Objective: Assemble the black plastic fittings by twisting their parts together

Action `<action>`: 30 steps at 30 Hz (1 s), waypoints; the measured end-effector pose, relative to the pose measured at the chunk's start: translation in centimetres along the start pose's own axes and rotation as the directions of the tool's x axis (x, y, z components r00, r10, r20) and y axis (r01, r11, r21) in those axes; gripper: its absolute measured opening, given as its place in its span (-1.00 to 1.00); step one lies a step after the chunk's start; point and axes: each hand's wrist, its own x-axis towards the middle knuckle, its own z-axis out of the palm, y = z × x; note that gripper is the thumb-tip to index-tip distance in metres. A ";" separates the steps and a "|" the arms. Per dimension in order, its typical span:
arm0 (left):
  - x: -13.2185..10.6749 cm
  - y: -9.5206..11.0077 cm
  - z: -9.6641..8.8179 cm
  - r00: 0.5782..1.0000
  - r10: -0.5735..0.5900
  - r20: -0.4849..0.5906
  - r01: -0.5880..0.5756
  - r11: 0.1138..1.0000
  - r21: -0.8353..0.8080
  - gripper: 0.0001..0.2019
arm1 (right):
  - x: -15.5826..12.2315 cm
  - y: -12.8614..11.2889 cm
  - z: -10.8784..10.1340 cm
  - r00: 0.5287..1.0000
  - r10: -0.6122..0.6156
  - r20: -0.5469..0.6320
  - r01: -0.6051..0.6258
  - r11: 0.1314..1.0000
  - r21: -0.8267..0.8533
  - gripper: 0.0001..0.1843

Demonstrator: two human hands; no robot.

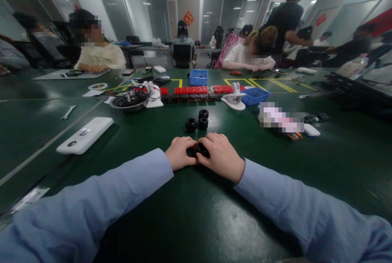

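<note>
My left hand point(180, 152) and my right hand point(219, 154) meet over the green tabletop, closed around one small black tire-like ring point(202, 150). Fingers cover much of it, so its full shape is hidden. Just beyond my hands sit more chunky rings of the same look: a black ring on the left point(191, 124), a black ring at the near right point(203, 123), and another black ring behind it point(203, 114). The right pair sits close together.
A white power bank point(85, 135) and a wrench point(69, 112) lie to the left. Farther back are a metal bowl point(128, 103), red sockets point(191, 90), a white clamp stand point(234, 99) and blue bins point(256, 96). Several people sit beyond the table.
</note>
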 end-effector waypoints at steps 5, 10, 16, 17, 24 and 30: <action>0.0 -0.1 0.0 1.000 0.000 -0.003 0.000 1.000 0.015 -0.81 | 0.0 0.1 -0.1 0.998 -0.060 0.010 0.059 0.996 0.061 -0.79; 0.1 -0.2 0.2 1.000 -0.001 -0.014 0.001 1.000 0.010 -0.78 | 0.0 0.3 -0.4 0.993 -0.112 0.026 0.108 0.986 0.126 -0.75; 0.0 -0.1 0.0 1.000 0.003 -0.004 -0.003 1.000 -0.003 -0.72 | -0.1 0.5 -0.5 0.980 -0.197 0.022 0.187 0.955 0.230 -0.63; 0.0 -0.1 0.0 1.000 -0.001 -0.003 0.001 1.000 0.012 -0.72 | -0.1 0.6 -0.5 0.977 -0.213 0.015 0.202 0.947 0.250 -0.63; 0.0 0.0 -0.1 1.000 0.002 0.014 -0.002 0.999 0.039 -0.68 | 0.2 1.5 0.7 0.931 -0.348 -0.106 0.362 0.853 0.376 -0.70; 0.1 0.0 0.0 1.000 -0.022 0.017 0.021 0.999 0.037 -0.69 | 0.3 2.5 1.9 0.838 -0.496 -0.227 0.545 0.777 0.314 -0.74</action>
